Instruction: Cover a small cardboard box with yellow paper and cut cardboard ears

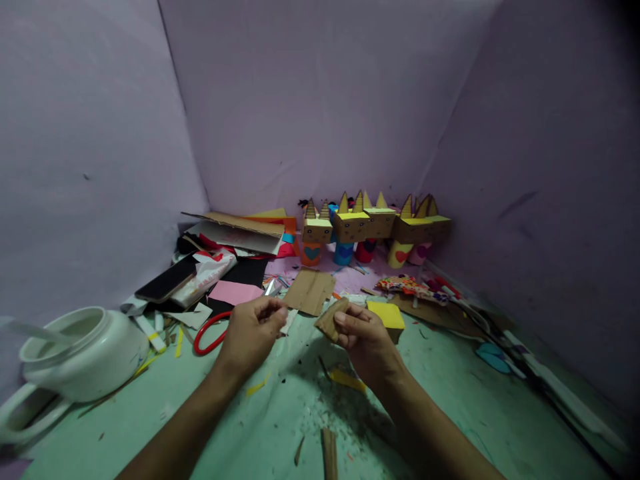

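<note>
My right hand (369, 337) pinches a small brown cardboard piece (329, 323) between thumb and fingers, above the green tabletop. Just behind that hand sits a small box with a yellow top (386, 312). My left hand (254, 333) is closed, thumb against the fingertips; whatever it may hold is hidden or too small to name. Beside it lies a pair of scissors with a red handle (198, 339), partly covered by the hand. A flat cardboard sheet (310, 291) rests behind and between both hands.
Several cardboard-headed figures (353, 228) with pointed ears stand along the back wall. At left are a white teapot-like pot (95, 360), a phone (167, 279) and stacked cardboard (240, 230). Scraps, including a cardboard strip (329, 453), litter the front; a cable (545, 393) runs along the right.
</note>
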Demonstrator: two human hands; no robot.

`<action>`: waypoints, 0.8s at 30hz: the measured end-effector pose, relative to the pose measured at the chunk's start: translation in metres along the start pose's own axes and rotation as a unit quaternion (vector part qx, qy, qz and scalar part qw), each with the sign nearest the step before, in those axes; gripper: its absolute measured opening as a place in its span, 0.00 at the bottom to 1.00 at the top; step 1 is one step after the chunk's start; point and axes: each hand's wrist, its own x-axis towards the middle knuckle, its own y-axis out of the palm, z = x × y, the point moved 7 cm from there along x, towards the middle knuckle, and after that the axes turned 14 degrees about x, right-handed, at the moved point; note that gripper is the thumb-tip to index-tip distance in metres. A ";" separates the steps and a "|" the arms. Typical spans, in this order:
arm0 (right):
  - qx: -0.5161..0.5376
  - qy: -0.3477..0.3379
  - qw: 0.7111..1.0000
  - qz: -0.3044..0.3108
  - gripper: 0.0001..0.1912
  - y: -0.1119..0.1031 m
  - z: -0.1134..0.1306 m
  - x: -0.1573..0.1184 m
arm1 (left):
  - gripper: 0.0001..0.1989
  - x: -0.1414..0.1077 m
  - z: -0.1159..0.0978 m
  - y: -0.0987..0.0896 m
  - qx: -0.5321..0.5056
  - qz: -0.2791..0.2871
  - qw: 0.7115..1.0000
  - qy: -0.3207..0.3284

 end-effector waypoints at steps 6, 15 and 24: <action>0.033 -0.027 0.999 0.011 0.12 0.010 0.008 -0.005 | 0.19 0.010 0.037 -0.011 0.445 0.103 0.890 -0.011; -0.022 -0.157 0.985 0.062 0.10 0.018 0.025 -0.016 | 0.26 0.007 0.040 -0.010 0.478 0.093 0.873 -0.024; -0.049 -0.191 0.976 0.086 0.11 0.019 0.033 -0.017 | 0.24 0.020 0.033 -0.038 0.226 0.028 0.973 -0.040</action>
